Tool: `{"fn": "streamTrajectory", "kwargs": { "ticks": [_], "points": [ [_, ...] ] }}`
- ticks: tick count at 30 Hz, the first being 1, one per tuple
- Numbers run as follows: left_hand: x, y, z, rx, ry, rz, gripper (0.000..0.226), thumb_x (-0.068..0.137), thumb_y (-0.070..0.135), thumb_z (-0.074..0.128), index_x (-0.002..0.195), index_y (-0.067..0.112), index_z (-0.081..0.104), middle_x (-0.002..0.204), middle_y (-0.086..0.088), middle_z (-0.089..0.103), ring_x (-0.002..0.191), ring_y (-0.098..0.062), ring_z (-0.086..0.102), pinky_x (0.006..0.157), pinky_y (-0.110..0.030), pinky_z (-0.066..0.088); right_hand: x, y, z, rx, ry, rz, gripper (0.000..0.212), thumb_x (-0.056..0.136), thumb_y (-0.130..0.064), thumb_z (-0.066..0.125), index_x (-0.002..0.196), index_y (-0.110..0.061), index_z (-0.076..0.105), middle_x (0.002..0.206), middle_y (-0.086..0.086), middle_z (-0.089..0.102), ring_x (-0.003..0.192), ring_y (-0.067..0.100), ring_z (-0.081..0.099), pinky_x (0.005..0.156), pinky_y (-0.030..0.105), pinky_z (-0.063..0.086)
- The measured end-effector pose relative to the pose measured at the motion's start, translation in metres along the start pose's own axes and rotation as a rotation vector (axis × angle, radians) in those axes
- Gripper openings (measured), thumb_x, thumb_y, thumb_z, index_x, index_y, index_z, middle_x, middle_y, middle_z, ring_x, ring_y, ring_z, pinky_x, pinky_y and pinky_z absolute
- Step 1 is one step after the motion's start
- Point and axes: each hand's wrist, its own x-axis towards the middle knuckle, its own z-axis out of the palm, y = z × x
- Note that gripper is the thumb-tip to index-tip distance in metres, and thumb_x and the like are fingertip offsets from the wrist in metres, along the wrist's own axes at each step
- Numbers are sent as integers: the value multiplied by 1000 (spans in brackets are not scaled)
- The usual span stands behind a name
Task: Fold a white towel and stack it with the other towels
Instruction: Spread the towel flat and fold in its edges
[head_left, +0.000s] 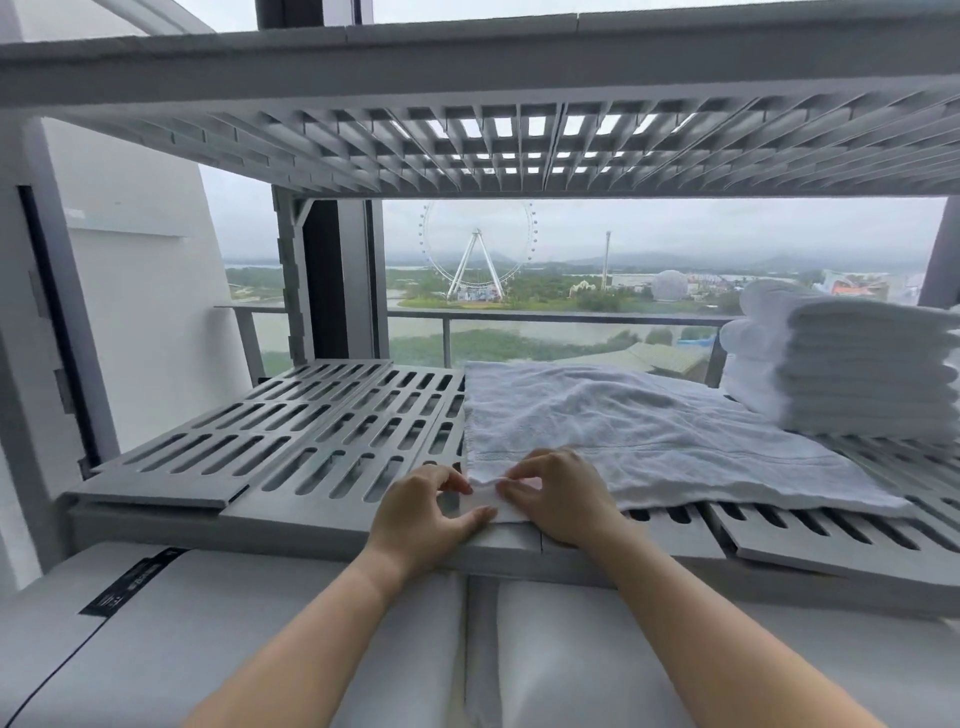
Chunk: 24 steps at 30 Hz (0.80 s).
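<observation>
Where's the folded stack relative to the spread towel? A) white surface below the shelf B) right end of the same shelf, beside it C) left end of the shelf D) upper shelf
B: the towel stack sits at the right end of the slotted shelf, beside the spread towel.

The towel (649, 431) lies spread on the shelf (291, 441), right of its bare part. The stack of towels (852, 364) stands behind it at the right end. Both hands rest at the towel's near left corner.
</observation>
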Motion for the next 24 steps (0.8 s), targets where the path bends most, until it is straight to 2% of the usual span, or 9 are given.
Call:
{"fn": "streamTrajectory", "kwargs": {
  "ticks": [2, 6, 12, 14, 17, 19, 22, 24],
  "points": [
    [0, 2, -1, 17, -13, 10, 23, 71, 47, 73, 81, 28, 64, 89, 12, 62, 76, -3, 52, 65, -14, 34, -2, -1, 1, 16, 16, -8, 29, 86, -46, 58, 99, -25, 72, 110, -6, 67, 106, 15, 56, 89, 32, 45],
    [0, 4, -3, 10, -42, 10, 10, 79, 34, 69, 81, 24, 69, 87, 9, 60, 69, -1, 47, 63, -12, 30, -4, -2, 0, 98, 29, -30, 27, 85, -42, 62, 97, -21, 74, 108, -5, 68, 100, 14, 59, 86, 31, 47],
    [2, 4, -4, 25, -84, -8, 13, 78, 36, 69, 86, 25, 69, 87, 10, 56, 74, -4, 47, 68, -19, 34, -2, -8, -12, 346, 214, -70, 17, 82, -34, 68, 86, -20, 76, 100, -6, 71, 91, 5, 63, 82, 21, 48],
    [2, 4, -4, 19, -94, -10, 16, 78, 37, 68, 87, 24, 69, 84, 11, 54, 72, -4, 46, 64, -17, 33, -7, -5, -13, 300, 121, -134, 16, 81, -34, 69, 83, -20, 76, 96, -9, 72, 86, -1, 62, 79, 16, 48],
    [2, 4, -4, 20, -67, -11, 22, 76, 36, 70, 92, 20, 66, 84, 10, 57, 73, -4, 50, 59, -8, 35, -14, -1, -10, 195, -65, -150, 15, 80, -34, 70, 83, -21, 76, 95, -11, 71, 85, -1, 61, 80, 19, 48],
    [1, 3, -6, -31, -78, -14, 30, 73, 33, 74, 98, 22, 60, 88, 10, 61, 78, -3, 54, 65, -6, 39, -16, 1, -8, 194, -74, -147, 15, 79, -33, 71, 83, -20, 76, 95, -11, 71, 85, 0, 61, 79, 17, 46],
    [-2, 1, -12, -86, -154, 29, 43, 68, 30, 77, 104, 34, 54, 91, 14, 60, 80, 3, 54, 73, -13, 42, -16, 0, -6, 197, -40, -179, 14, 79, -32, 72, 81, -19, 77, 93, -10, 71, 85, 0, 59, 73, 9, 41],
    [-3, 2, -13, -65, -165, 92, 36, 67, 28, 78, 96, 39, 59, 90, 15, 59, 77, 8, 51, 70, -7, 37, -18, 0, -7, 222, -23, -197, 13, 79, -31, 73, 81, -19, 77, 93, -9, 71, 84, 1, 61, 74, 9, 42]
  ]
}}
